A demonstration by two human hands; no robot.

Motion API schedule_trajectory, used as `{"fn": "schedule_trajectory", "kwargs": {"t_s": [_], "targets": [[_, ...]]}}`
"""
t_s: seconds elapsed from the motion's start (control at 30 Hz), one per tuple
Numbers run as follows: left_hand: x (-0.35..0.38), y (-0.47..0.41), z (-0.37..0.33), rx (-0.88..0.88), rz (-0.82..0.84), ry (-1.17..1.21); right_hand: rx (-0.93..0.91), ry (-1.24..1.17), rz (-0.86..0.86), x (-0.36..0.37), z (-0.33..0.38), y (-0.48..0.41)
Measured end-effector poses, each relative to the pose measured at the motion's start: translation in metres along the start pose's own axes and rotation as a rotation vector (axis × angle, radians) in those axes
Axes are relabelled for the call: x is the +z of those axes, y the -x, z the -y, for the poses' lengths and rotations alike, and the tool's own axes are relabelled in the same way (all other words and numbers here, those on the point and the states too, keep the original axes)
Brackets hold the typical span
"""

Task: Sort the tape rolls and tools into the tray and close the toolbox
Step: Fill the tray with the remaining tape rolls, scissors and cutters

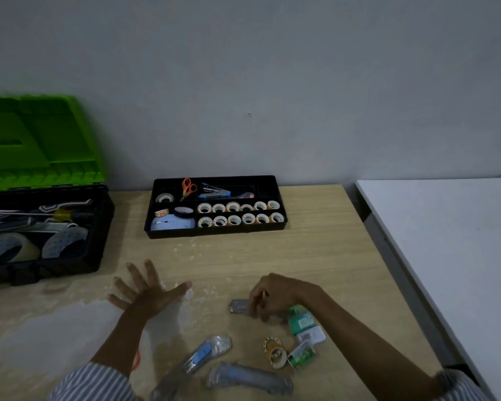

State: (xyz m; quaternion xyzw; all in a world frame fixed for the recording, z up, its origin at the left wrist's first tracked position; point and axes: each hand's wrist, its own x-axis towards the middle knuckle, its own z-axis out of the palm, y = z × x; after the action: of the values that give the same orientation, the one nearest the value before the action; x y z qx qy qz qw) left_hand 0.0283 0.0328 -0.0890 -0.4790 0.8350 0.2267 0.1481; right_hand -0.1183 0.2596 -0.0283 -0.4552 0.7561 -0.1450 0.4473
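Standing against the wall at the back of the wooden table point(315, 256): one black tray point(214, 232), compartmented.
- Right-hand compartments: small tape rolls point(240, 213), two rows of six, on edge.
- Rear compartments: orange scissors point(188, 188); blue stapler point(214, 191); one single roll point(164, 197).
- Front-left compartment: pale blue rounded item point(172, 222), black tape roll point(183, 212), small red-printed roll point(161, 212).

Toolbox point(70, 256), far left on the table, well apart from the tray: black body, green lid point(38, 140) raised upright. Contents visible: two large tape rolls point(9, 247), a yellow-handled screwdriver point(61, 214), other metal tools too dim to identify.

Loose on the near table:
- two plastic-wrapped cutters point(211, 353), side by side;
- a few thin yellow-and-white tape rolls point(275, 351), overlapping;
- green packets point(301, 321) with a white packet point(311, 335) between them.

Left hand point(148, 293): fingers straight and spread wide, palm down over bare table, holding nothing.

Right hand point(275, 296): fingers curled down onto a small silvery packet point(239, 306) lying on the table just beside the green packets. It appears to be pinching the packet's right end, though blur obscures the contact.

White tabletop point(446, 241) adjoins at the right.
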Motion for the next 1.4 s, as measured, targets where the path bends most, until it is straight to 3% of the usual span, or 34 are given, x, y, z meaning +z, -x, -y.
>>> {"fn": "schedule_trajectory", "kwargs": {"t_s": [0.13,0.33,0.5,0.63,0.73,0.87,1.1,1.2,1.4], "targets": [[-0.002,0.000,0.000,0.023,-0.008,0.007,0.015,0.021,0.076,0.014,-0.008,0.021],[0.005,-0.008,0.003,0.001,-0.041,-0.015,0.010,0.052,-0.102,0.033,-0.006,0.034],[0.010,-0.012,0.005,0.000,-0.054,-0.005,0.013,0.131,-0.135,0.041,-0.004,0.032],[0.008,-0.014,0.005,-0.016,0.026,-0.013,-0.001,0.179,-0.190,0.045,-0.005,0.028],[0.007,-0.019,0.007,-0.033,0.081,-0.029,0.022,0.202,-0.340,0.042,-0.005,0.020],[0.012,-0.019,0.002,-0.063,0.084,-0.025,0.088,0.199,-0.669,0.022,-0.002,0.002],[0.010,-0.027,0.005,-0.121,0.178,0.011,0.323,-0.220,-1.113,-0.066,0.004,-0.052],[0.009,-0.038,0.011,-0.090,0.228,0.007,0.430,-0.245,-1.182,-0.099,0.002,-0.074],[0.009,-0.043,0.016,-0.034,0.240,0.057,0.491,-0.091,-1.129,-0.129,-0.004,-0.112]]}}
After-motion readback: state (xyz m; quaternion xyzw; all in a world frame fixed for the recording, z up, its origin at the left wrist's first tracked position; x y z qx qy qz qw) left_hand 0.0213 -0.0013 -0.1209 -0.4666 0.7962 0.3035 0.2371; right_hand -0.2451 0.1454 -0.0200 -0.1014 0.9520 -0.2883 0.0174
